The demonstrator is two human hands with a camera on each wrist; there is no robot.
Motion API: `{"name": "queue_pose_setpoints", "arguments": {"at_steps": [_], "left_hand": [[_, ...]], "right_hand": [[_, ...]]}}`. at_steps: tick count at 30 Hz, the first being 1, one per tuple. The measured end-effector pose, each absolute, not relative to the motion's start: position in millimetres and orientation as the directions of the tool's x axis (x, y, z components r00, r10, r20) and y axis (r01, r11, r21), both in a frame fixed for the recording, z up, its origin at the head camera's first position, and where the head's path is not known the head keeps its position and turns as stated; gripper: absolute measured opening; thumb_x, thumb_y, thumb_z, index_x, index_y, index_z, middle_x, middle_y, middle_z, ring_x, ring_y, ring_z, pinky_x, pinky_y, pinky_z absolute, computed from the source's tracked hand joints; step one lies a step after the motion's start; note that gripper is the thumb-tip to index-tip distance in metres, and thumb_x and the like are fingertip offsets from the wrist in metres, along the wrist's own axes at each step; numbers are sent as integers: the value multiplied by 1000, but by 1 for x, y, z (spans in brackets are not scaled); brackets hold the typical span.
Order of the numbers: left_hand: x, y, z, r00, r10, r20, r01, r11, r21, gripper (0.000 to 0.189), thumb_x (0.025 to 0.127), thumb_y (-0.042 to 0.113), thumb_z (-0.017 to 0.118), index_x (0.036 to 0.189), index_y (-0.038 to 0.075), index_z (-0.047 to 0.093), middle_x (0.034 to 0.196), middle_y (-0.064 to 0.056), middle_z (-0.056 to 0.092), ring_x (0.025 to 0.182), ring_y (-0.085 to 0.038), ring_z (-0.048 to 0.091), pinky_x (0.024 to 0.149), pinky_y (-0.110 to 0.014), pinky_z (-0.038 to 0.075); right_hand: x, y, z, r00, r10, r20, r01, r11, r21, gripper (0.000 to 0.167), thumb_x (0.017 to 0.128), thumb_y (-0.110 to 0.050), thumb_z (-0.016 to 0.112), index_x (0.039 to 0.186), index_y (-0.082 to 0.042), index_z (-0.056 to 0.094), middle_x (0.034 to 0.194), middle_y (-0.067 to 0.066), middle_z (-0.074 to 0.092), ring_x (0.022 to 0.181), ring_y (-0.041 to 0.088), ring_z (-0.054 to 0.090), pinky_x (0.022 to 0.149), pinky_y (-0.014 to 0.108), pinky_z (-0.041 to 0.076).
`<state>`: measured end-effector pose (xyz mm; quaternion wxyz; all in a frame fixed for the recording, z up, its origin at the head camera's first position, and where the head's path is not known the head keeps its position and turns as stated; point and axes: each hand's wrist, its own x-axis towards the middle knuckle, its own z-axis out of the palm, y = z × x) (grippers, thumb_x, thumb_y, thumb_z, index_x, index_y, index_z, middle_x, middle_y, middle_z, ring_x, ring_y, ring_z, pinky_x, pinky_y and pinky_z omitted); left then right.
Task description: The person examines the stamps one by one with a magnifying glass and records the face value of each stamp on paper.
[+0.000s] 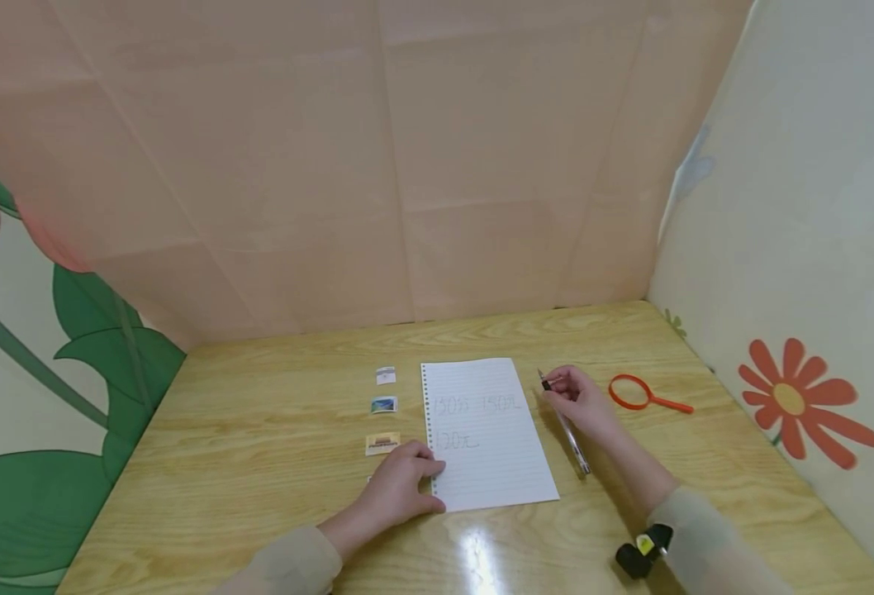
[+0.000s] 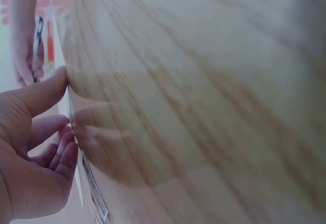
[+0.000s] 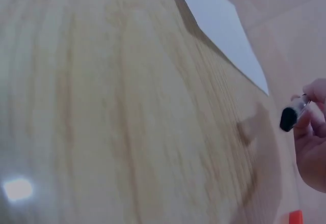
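A sheet of lined white paper (image 1: 492, 475) with punched holes down its left side and faint handwriting lies on the table. My left hand (image 1: 401, 486) rests on the sheet's lower left edge, thumb and fingertips touching it; in the left wrist view the fingers bend slightly. To the right of the sheet, my right hand (image 1: 578, 402) pinches a pen (image 1: 572, 442) with a clear barrel, its tip pointing away from me. In the right wrist view the pen's dark end (image 3: 289, 119) faces the camera. Small stamps, including a blue one (image 1: 384, 405) and a tan one (image 1: 382, 444), line up left of the sheet.
A red magnifying glass (image 1: 672, 405) lies right of my right hand. A black device with a yellow patch (image 1: 634, 560) is by my right wrist. A pink sheet (image 1: 296, 165) hangs behind the wooden table (image 1: 244, 446), with flower-patterned walls on both sides.
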<state>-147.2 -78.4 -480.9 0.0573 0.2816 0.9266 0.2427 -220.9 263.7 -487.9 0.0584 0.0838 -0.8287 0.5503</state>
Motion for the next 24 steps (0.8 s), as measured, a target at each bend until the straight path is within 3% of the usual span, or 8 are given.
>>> {"name": "queue_pose_setpoints", "arguments": {"at_steps": [7, 24], "left_hand": [[-147, -77, -480, -839, 544, 19, 487, 734, 474, 58, 72, 33, 89, 121, 6, 71, 109, 1, 59, 95, -12, 51, 90, -30, 46], [-146, -77, -479, -841, 540, 10, 478, 735, 480, 58, 72, 33, 89, 121, 6, 71, 108, 1, 59, 95, -12, 51, 89, -30, 46]], "right_hand": [[-232, 286, -484, -978, -30, 207, -183, 603, -776, 36, 90, -6, 71, 123, 3, 62, 94, 14, 67, 77, 15, 59, 59, 22, 49], [-246, 296, -497, -981, 40, 189, -114, 670, -734, 35, 91, -11, 71, 123, 3, 66, 96, 14, 68, 82, 18, 60, 61, 21, 49]]}}
